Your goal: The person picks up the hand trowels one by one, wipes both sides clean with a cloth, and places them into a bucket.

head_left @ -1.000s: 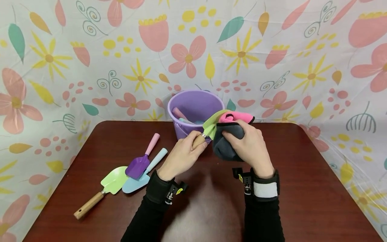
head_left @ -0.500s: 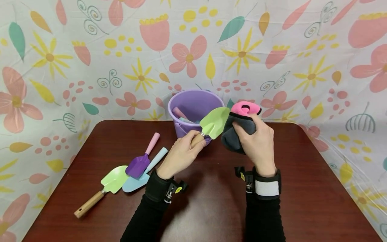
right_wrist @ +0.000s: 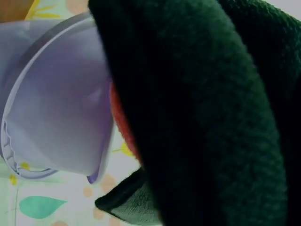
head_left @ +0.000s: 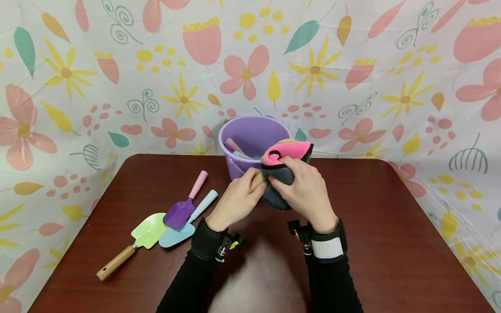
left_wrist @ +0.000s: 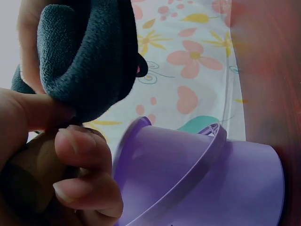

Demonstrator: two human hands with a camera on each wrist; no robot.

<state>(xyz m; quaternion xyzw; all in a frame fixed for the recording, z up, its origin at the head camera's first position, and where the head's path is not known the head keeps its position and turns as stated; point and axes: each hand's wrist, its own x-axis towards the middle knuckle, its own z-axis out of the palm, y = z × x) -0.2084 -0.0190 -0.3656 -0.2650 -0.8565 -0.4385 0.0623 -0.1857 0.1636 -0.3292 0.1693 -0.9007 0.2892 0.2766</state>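
Note:
My left hand (head_left: pixel 236 199) grips the wooden handle (head_left: pixel 257 181) of a green trowel. Most of the trowel's blade (head_left: pixel 287 141) is hidden behind a cloth, with only a green edge showing at the top. That cloth (head_left: pixel 287 152), pink on one face and dark grey on the other with black edging, is bunched in my right hand (head_left: pixel 307 188) and lies over the blade. In the left wrist view the grey side of the cloth (left_wrist: pixel 89 61) comes right up to the left fingers. The cloth fills much of the right wrist view.
A purple bucket (head_left: pixel 235 167) stands behind the hands, with a pink handle (head_left: pixel 233 145) and a light blue one inside. To the left on the brown table (head_left: pixel 391 243) lie another green trowel (head_left: pixel 148 230), a small purple shovel (head_left: pixel 179 215) and a light blue trowel (head_left: pixel 178 237).
The right hand and cloth first moved right, off the blade, baring the green trowel, then came back left over it. The left hand has stayed nearly in place with the handle.

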